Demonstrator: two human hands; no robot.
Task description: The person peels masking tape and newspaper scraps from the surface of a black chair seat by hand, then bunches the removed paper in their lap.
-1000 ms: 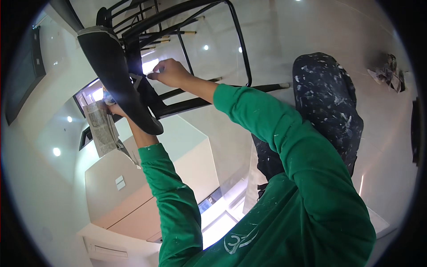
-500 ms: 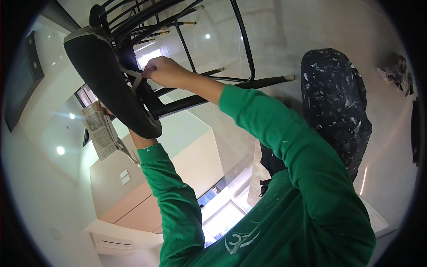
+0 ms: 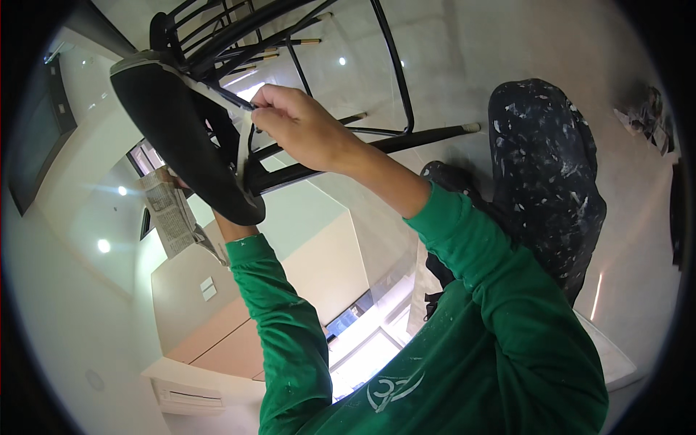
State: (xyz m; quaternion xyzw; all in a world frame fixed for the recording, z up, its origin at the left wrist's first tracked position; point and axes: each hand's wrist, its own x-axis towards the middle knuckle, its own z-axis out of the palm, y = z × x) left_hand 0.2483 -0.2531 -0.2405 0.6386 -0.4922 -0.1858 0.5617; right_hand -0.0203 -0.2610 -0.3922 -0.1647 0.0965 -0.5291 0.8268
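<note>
Between nine and ten o'clock, near the left rim, is a dark panel (image 3: 42, 138). At nine o'clock hangs a folded newspaper (image 3: 168, 212), with the left hand (image 3: 178, 179) by its upper edge; most of that hand is hidden behind the chair, so I cannot tell whether it grips anything. The chair's black seat (image 3: 170, 134) lies tilted at ten o'clock, and a pale strip (image 3: 243, 150) runs between its edge and the right hand (image 3: 301, 130) at eleven o'clock, whose thumb and fingers are closed on it. The black metal frame (image 3: 396, 64) reaches past twelve. Toward three o'clock is a paint-flecked dark trouser leg (image 3: 544, 174); farther right, crumpled paper (image 3: 647, 119) lies on the floor.
</note>
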